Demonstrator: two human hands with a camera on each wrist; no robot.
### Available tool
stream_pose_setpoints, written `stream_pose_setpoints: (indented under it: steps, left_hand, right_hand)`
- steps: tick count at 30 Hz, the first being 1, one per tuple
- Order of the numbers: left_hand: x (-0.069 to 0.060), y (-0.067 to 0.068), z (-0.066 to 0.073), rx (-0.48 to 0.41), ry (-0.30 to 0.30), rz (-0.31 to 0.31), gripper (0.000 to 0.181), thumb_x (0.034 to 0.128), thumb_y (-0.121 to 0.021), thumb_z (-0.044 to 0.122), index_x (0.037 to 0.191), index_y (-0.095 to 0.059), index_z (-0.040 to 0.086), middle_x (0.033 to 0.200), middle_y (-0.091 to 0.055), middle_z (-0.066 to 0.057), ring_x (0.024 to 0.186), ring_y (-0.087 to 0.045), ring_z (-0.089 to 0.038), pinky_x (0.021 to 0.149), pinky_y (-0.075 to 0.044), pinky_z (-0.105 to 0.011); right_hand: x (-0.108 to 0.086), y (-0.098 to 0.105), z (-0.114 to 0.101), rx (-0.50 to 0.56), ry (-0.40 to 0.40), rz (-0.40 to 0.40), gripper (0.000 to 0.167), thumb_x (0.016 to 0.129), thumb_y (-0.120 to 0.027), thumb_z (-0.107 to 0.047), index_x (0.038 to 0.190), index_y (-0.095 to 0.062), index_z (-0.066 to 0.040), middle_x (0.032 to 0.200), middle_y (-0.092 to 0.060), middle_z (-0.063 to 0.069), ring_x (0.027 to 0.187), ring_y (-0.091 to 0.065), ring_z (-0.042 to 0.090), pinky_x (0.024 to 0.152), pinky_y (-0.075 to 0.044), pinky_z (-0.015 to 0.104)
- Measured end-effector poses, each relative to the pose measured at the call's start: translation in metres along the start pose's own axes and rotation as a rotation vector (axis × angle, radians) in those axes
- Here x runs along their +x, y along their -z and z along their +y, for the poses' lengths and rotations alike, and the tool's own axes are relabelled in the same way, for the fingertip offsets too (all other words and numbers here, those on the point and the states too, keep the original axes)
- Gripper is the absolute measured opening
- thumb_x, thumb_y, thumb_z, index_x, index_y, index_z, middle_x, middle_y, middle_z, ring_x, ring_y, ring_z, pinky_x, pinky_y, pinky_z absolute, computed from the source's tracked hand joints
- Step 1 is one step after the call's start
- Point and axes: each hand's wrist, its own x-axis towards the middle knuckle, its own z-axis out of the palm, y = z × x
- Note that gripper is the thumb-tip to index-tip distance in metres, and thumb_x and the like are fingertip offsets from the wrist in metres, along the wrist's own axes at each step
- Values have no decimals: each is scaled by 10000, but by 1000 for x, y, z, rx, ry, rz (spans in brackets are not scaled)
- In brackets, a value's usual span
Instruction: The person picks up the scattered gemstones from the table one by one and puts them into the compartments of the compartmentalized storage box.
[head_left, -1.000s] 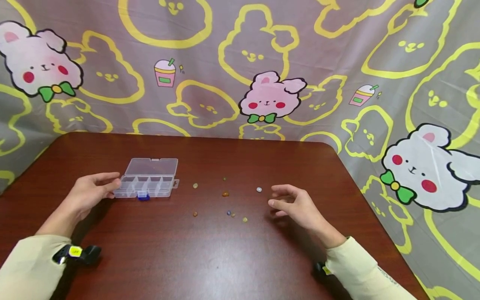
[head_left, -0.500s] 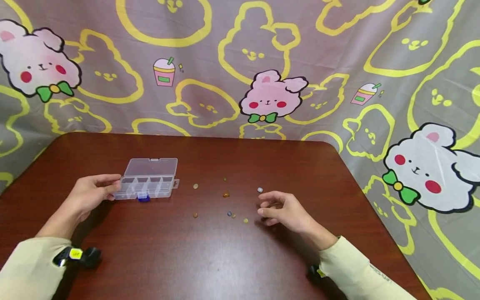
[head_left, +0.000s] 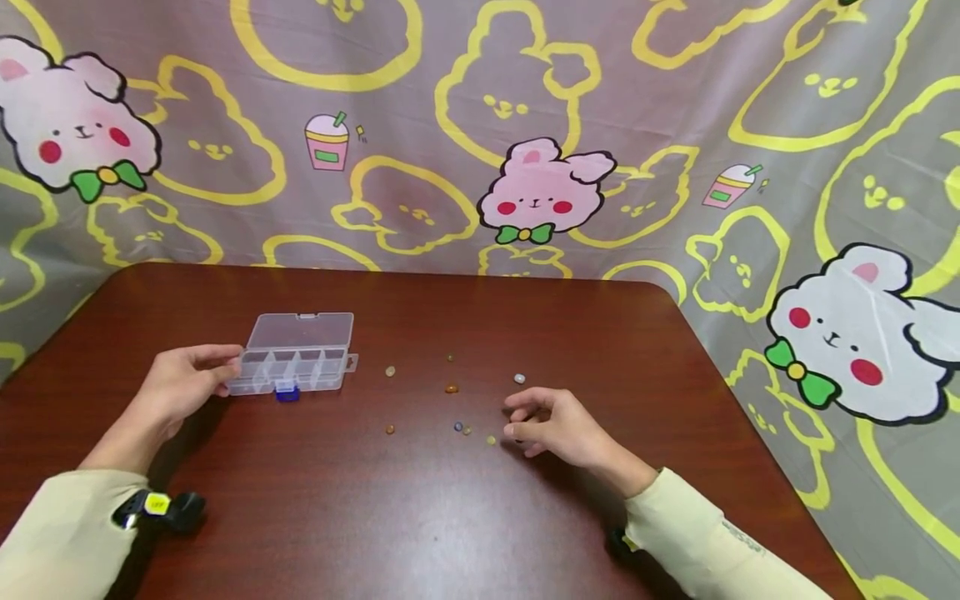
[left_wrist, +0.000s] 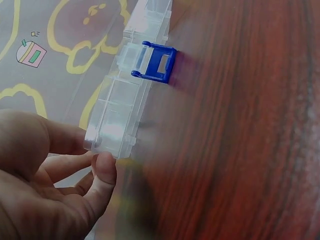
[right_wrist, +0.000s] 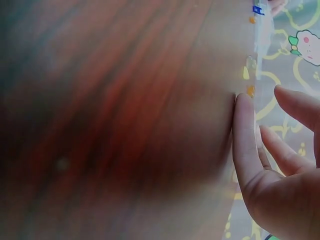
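A clear plastic compartment box [head_left: 318,385] with a blue latch [left_wrist: 159,62] stands at the left of the table, its lid raised at the back. My left hand [head_left: 183,383] pinches the box's left end, thumb at the front corner and fingers behind. My right hand [head_left: 558,425] hovers low over the table with fingers loosely bent, nothing between them. Just left of its fingertips lies a small yellow bead [head_left: 491,440]; beyond them is a white bead [head_left: 519,378]. A blue bead [head_left: 458,427] and a tan bead [head_left: 467,431] lie side by side.
An amber bead [head_left: 452,389], a green bead [head_left: 451,357], a pale yellow bead [head_left: 390,372] and a brownish-orange bead [head_left: 390,429] are scattered between box and right hand. Behind the brown table [head_left: 420,533] hangs a patterned curtain [head_left: 420,108].
My right hand has moved left and slightly toward me, from beside the white bead to near the yellow one. The left hand and the box stay in place.
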Motion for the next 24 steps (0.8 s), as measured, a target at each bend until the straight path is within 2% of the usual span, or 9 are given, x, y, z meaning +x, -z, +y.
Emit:
stream_pose_setpoints:
  steps: [8,14,24]
  left_hand:
    - [2,-4,0,-6,-49,11,404,992,-588,39,1345,-529,-148,1223,-577,-340,779,-581,-158,602,-544,-212]
    - [1,-6,-2,-10,-74,-9,421,966,-584,-3,1352,-511,-155,1203,-574,-341,793,-589,-170,605,-555,-233]
    - [2,-2,-2,-18,-115,-49,442,940,-604,-40,1348,-492,-167,1184,-590,-355,756,-590,-87,592,-555,-266]
  right_hand:
    - [0,-2,0,-37,10,-8,354,861,-764,-3,1186,-659,88,933,-627,134,752,-672,282,631,-610,388]
    - [0,-3,0,-35,5,-18,339,864,-756,11,1180,-662,91,930,-628,129,756,-671,271,620,-610,395]
    - [4,-5,-3,-92,27,-12,304,850,-763,19,1138,-684,80,899,-632,105,664,-639,228,552,-594,383]
